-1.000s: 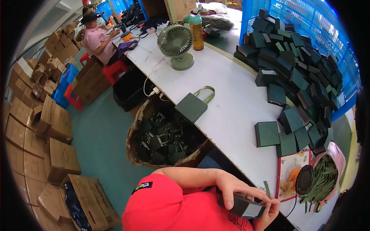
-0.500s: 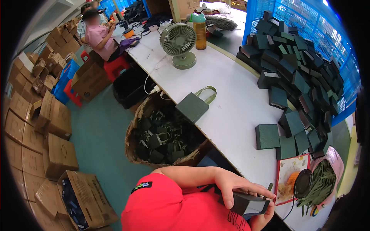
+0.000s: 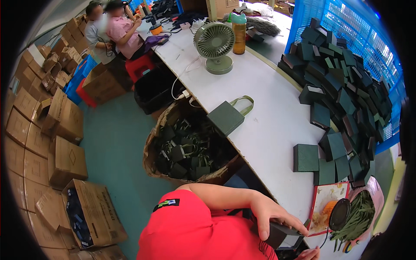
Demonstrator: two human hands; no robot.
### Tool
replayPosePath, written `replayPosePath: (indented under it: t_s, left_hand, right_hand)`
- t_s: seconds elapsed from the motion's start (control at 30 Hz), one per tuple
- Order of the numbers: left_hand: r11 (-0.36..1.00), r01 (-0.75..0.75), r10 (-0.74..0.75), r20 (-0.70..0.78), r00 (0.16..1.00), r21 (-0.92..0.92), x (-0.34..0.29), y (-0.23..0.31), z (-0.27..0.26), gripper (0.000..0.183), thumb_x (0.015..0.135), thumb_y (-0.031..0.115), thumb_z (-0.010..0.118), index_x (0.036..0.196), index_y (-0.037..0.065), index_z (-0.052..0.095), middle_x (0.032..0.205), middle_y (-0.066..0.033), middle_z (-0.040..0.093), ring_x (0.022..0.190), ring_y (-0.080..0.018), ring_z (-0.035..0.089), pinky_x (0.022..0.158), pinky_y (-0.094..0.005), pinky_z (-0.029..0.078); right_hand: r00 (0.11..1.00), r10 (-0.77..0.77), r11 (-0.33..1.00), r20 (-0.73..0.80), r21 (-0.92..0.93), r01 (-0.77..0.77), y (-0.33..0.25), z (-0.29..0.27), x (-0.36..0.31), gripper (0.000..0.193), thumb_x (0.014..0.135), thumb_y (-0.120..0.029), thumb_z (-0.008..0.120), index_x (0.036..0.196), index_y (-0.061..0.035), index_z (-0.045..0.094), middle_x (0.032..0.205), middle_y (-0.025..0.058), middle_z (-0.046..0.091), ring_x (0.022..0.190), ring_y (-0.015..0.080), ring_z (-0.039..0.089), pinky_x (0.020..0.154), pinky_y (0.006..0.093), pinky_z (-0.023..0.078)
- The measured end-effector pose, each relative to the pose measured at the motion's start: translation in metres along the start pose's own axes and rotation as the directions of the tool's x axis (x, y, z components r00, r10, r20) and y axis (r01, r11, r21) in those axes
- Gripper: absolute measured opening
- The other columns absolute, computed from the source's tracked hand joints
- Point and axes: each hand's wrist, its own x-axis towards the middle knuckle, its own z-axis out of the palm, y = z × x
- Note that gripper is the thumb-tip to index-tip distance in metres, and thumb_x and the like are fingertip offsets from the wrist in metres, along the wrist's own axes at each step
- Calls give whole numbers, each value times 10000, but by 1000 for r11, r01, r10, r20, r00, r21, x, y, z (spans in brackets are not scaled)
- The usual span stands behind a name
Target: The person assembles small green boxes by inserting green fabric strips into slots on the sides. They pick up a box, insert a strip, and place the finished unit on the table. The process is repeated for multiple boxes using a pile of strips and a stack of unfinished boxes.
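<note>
My left hand (image 3: 274, 213) is closed over the top of a dark green, nearly black box (image 3: 277, 237), close against my red shirt. Its thumb lies on the near side, and the fingers reach along the far edge. The box's right end shows a pale inside. At the lower edge, my right hand (image 3: 308, 254) is apart from the box, only partly visible, with its fingers drawn together; what they hold, if anything, cannot be made out. Beyond the hands lie a red-rimmed board (image 3: 318, 200) with amber glue-like smears, a round black lid-like piece (image 3: 339, 214) and dark green ribbon strips (image 3: 357, 216).
A green box with a ribbon handle (image 3: 226, 118) lies on the white table (image 3: 268, 117). Many dark boxes (image 3: 342, 99) pile up at right by a blue crate (image 3: 368, 39). A fan (image 3: 214, 43) and bottle (image 3: 238, 34) stand behind. A carton of boxes (image 3: 149, 151) sits left of the table.
My right hand has moved down and right, away from the box it was touching. My left hand keeps its hold. The view has shifted slightly.
</note>
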Motion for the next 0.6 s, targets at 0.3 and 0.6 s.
replayPosePath:
  t_s: [0.3,0.6]
  left_hand:
    - [992,34,-40,42,998,120,11,1,-1,1097,712,467,846,1555,17,306,1550,-155,354,1387,-272,355,1140,-384,276]
    - [995,98,-98,16,995,17,11,-10,-3,1000,754,353,842,1527,-24,332,1537,-146,372,1421,-251,347,1166,-360,258]
  right_hand:
    - [927,155,982,341,-158,-106,-9,28,-12,162,999,-94,617,1099,26,660,917,49,663,771,92,561,662,212,442]
    - [898,192,981,396,-109,-162,11,23,-9,103,979,-82,647,1032,6,660,866,38,651,731,87,541,634,226,421]
